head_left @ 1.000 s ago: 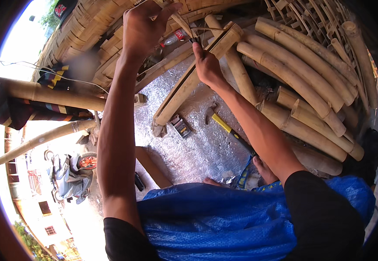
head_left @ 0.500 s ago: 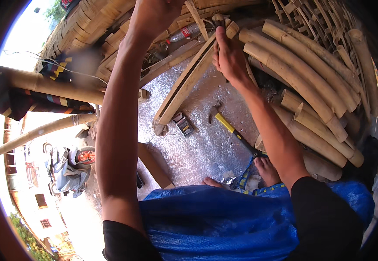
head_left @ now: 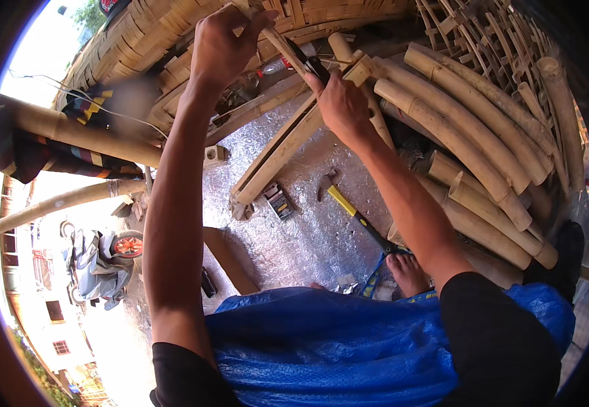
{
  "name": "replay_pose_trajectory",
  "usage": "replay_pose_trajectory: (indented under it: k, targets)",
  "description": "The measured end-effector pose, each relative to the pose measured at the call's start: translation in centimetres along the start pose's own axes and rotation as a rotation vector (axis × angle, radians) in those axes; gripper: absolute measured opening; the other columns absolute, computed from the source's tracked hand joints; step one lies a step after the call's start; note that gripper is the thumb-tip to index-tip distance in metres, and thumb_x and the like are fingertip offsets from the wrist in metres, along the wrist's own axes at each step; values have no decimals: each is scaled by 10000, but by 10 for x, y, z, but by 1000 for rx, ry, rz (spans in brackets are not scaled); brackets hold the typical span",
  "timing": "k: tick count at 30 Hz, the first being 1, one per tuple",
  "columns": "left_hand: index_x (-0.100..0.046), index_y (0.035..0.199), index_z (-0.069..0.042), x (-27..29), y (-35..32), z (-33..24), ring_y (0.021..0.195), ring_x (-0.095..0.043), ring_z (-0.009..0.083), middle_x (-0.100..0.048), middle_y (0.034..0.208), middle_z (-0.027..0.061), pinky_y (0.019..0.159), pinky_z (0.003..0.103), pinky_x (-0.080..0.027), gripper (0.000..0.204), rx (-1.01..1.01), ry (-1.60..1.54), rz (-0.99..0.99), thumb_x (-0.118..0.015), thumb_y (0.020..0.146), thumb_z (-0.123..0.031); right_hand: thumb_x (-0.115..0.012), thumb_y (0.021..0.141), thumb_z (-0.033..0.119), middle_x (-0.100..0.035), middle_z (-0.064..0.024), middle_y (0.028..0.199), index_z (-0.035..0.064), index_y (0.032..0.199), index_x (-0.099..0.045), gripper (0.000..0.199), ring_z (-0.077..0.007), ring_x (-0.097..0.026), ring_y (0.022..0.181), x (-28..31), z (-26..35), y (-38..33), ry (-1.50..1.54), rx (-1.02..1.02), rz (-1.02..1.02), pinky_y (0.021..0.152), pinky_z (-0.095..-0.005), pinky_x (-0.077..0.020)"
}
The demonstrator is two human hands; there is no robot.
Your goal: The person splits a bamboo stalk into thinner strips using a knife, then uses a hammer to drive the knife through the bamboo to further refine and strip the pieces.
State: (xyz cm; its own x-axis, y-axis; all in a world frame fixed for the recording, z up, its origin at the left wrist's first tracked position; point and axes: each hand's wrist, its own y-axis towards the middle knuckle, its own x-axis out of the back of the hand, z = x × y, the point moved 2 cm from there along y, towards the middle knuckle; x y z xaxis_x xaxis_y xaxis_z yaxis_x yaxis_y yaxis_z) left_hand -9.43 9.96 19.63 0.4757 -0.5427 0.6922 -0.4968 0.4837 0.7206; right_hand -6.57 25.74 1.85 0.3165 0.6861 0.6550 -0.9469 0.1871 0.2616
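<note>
A thin bamboo strip (head_left: 284,46) slants down from the upper edge toward my right hand. My left hand (head_left: 223,49) is raised at the top, its fingers bent around the strip's upper part. Closed on a dark-handled knife (head_left: 317,68), my right hand (head_left: 344,107) is at the strip's lower end, with the narrow dark blade lying along the strip. How the blade meets the bamboo is partly hidden by my fingers. Beneath that hand, a split bamboo pole (head_left: 284,150) with a dark groove lies slanted over the silvery floor sheet (head_left: 277,247).
A yellow-and-black hammer (head_left: 352,209) and a small box (head_left: 279,203) lie on the sheet. Bamboo poles (head_left: 467,122) are stacked at the right, with woven bamboo (head_left: 142,51) behind. Blue plastic sheeting (head_left: 335,339) covers my lap. A plank (head_left: 230,261) lies left of centre.
My right hand has come down and left with the knife, now beside the strip. My left hand has lowered slightly, bringing its fingers and the strip into view.
</note>
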Motion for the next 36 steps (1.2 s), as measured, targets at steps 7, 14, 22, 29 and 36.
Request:
replay_pose_trajectory:
  k: [7, 14, 22, 29, 36]
  targets:
    - [-632, 685, -29, -2, 4, -17, 527, -487, 236, -478, 587, 107, 566, 373, -434, 376, 91, -102, -4, -689, 941, -298, -387, 1023, 625, -556, -118, 579, -13, 765, -562, 710, -278, -626, 623, 26, 15, -10, 533, -208, 95, 577, -387, -466]
    - [-725, 811, -6, 3, 1, -14, 601, -628, 293, -652, 693, 197, 591, 392, -487, 240, 124, -284, -102, -750, 880, -235, -397, 1004, 664, -497, -90, 575, 72, 644, -457, 695, -227, -545, 513, -45, -12, -16, 546, -358, 385, 473, -360, -420]
    - [-714, 795, -3, 19, -7, 0, 567, -615, 257, -641, 675, 199, 569, 384, -483, 221, 171, -125, -76, -751, 885, -200, -430, 994, 640, -679, -291, 747, -89, 879, -652, 770, -458, -702, 811, -3, 5, -11, -153, 72, 6, 694, -517, -564]
    - [-616, 700, 24, 7, -2, 6, 542, -557, 268, -596, 641, 219, 554, 397, -463, 347, 272, -61, -40, -772, 869, -237, -451, 978, 680, -545, -117, 564, -7, 756, -587, 735, -222, -553, 479, -17, 2, -12, 488, 18, 102, 512, -383, -454]
    - [-710, 876, 10, 7, -10, 13, 608, -572, 178, -660, 694, 101, 590, 360, -480, 312, 389, -438, 26, -755, 907, -297, -417, 963, 725, -447, -37, 552, 94, 674, -413, 694, -163, -496, 449, -43, 1, -6, 610, -461, 526, 390, -306, -370]
